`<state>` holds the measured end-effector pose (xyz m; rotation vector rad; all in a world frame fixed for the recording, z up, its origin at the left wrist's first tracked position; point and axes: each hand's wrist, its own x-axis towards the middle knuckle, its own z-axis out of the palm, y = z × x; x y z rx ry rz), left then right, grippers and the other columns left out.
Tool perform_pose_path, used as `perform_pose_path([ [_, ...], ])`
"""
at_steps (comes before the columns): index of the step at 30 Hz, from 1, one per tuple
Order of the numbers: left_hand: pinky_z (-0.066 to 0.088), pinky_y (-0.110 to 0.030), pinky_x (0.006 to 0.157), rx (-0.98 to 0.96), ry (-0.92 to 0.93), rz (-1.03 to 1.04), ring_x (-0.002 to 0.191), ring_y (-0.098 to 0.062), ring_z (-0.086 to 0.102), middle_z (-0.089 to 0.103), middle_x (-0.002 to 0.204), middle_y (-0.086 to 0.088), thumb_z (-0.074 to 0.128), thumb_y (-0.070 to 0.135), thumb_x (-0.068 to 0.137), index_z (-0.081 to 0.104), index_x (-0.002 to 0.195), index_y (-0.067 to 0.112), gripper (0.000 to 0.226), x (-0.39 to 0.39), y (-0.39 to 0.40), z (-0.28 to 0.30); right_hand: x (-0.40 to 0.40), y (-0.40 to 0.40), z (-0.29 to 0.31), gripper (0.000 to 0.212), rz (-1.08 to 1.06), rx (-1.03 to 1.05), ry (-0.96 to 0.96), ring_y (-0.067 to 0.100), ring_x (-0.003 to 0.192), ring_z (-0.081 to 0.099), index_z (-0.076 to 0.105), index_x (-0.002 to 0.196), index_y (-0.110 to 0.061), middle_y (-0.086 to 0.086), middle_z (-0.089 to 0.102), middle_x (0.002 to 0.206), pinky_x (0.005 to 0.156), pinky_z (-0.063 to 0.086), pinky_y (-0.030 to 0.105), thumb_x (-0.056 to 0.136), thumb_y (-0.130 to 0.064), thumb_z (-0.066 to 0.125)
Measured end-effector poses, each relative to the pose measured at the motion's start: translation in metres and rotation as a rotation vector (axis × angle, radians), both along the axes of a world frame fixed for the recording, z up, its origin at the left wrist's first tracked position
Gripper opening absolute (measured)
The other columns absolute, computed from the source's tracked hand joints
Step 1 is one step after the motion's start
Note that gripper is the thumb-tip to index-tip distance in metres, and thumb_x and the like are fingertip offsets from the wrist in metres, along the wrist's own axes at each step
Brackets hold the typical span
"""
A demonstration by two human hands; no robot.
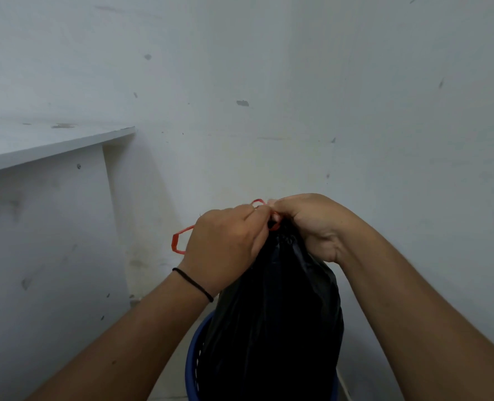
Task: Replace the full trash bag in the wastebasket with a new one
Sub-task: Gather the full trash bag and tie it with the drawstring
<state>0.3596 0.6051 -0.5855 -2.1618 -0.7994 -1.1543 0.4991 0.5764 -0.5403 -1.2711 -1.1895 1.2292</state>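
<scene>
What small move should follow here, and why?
Probably pull the red drawstring tight into a knot. Both the left hand and right hand pinch it at the gathered neck of the black trash bag, which stands in the blue wastebasket.

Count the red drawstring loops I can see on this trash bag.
2: one red loop hangs left of the left hand, another pokes up between both hands above the black trash bag. More may be hidden under the fingers.
</scene>
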Motion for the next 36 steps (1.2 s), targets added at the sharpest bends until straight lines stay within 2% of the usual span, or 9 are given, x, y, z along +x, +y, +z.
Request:
perform_pose_path([
  [2, 0.024, -0.022, 0.043, -0.119, 0.038, 0.046, 0.042, -0.016, 0.047, 0.050, 0.054, 0.003, 0.049, 0.023, 0.084, 0.065, 0.073, 0.015, 0.021, -0.001, 0.000, 0.007, 0.004, -0.006, 0.000, 0.009, 0.044, 0.069, -0.010, 0.014, 0.061, 0.060, 0.059, 0.095, -0.010, 0.004, 0.062, 0.069, 0.059, 0.052, 0.025, 0.090, -0.017, 0.060],
  [4, 0.031, -0.025, 0.048, -0.267, 0.064, 0.056, 0.054, -0.018, 0.053, 0.052, 0.062, 0.005, 0.044, 0.026, 0.088, 0.062, 0.077, 0.017, 0.023, -0.001, 0.002, 0.015, 0.009, -0.010, -0.003, 0.028, 0.056, 0.143, -0.128, 0.017, 0.069, 0.061, 0.052, 0.112, -0.017, 0.007, 0.064, 0.079, 0.067, 0.051, 0.029, 0.087, -0.010, 0.062],
  [9, 0.038, -0.014, 0.050, -0.797, -0.190, -0.237, 0.047, -0.001, 0.050, 0.058, 0.051, 0.012, 0.052, 0.018, 0.089, 0.064, 0.076, 0.018, 0.018, -0.005, 0.003, 0.033, 0.004, -0.010, -0.017, 0.014, -0.153, 0.579, -0.643, 0.004, 0.057, 0.050, 0.057, 0.081, -0.022, -0.004, 0.061, 0.070, 0.059, 0.044, 0.019, 0.086, -0.009, 0.060],
  [13, 0.027, -0.010, 0.039, -1.255, -0.359, -0.427, 0.035, -0.001, 0.033, 0.043, 0.036, 0.014, 0.051, 0.003, 0.088, 0.061, 0.067, 0.014, 0.025, -0.011, 0.006, 0.039, -0.002, -0.007, -0.031, 0.018, -0.287, 0.762, -0.762, 0.006, 0.066, 0.053, 0.066, 0.077, -0.020, -0.005, 0.063, 0.073, 0.062, 0.042, 0.017, 0.084, -0.005, 0.058],
  [21, 0.016, -0.020, 0.043, -1.458, -0.406, -0.577, 0.040, -0.005, 0.024, 0.042, 0.045, 0.009, 0.047, -0.001, 0.088, 0.057, 0.070, 0.008, 0.023, -0.020, 0.014, 0.041, -0.006, -0.004, -0.044, 0.012, -0.320, 0.895, -0.787, 0.002, 0.080, 0.055, 0.073, 0.087, -0.016, -0.004, 0.064, 0.085, 0.074, 0.040, 0.005, 0.079, -0.011, 0.066],
  [24, 0.020, -0.017, 0.041, -1.421, -0.360, -0.520, 0.040, -0.005, 0.027, 0.045, 0.048, 0.007, 0.048, -0.001, 0.087, 0.060, 0.069, 0.009, 0.024, -0.019, 0.013, 0.044, -0.006, -0.004, -0.041, 0.003, -0.323, 0.857, -0.818, 0.003, 0.081, 0.051, 0.070, 0.081, -0.017, -0.005, 0.054, 0.085, 0.070, 0.038, 0.007, 0.079, -0.019, 0.071],
  [30, 0.031, -0.009, 0.044, -1.282, -0.261, -0.435, 0.040, -0.001, 0.038, 0.048, 0.042, 0.016, 0.058, 0.013, 0.090, 0.066, 0.082, 0.012, 0.012, -0.016, 0.008, 0.052, -0.002, -0.009, -0.005, 0.024, -0.203, 0.514, -0.933, 0.018, 0.083, 0.055, 0.060, 0.066, -0.010, 0.002, 0.055, 0.087, 0.075, 0.040, 0.029, 0.081, -0.029, 0.061],
  [33, 0.028, -0.013, 0.045, -1.335, -0.271, -0.480, 0.044, -0.004, 0.029, 0.042, 0.043, 0.016, 0.058, 0.021, 0.090, 0.068, 0.082, 0.017, 0.014, -0.015, 0.008, 0.050, 0.002, -0.014, 0.020, 0.025, -0.115, 0.196, -0.656, 0.018, 0.074, 0.050, 0.059, 0.073, 0.004, 0.007, 0.054, 0.079, 0.073, 0.036, 0.032, 0.079, -0.020, 0.055],
  [36, 0.029, -0.012, 0.044, -1.337, -0.318, -0.448, 0.046, -0.005, 0.029, 0.041, 0.046, 0.014, 0.058, 0.021, 0.091, 0.068, 0.081, 0.018, 0.014, -0.014, 0.012, 0.045, 0.010, -0.020, 0.026, 0.016, -0.010, 0.022, -0.356, 0.012, 0.071, 0.051, 0.052, 0.061, -0.014, 0.000, 0.058, 0.074, 0.078, 0.033, 0.033, 0.077, -0.012, 0.052],
])
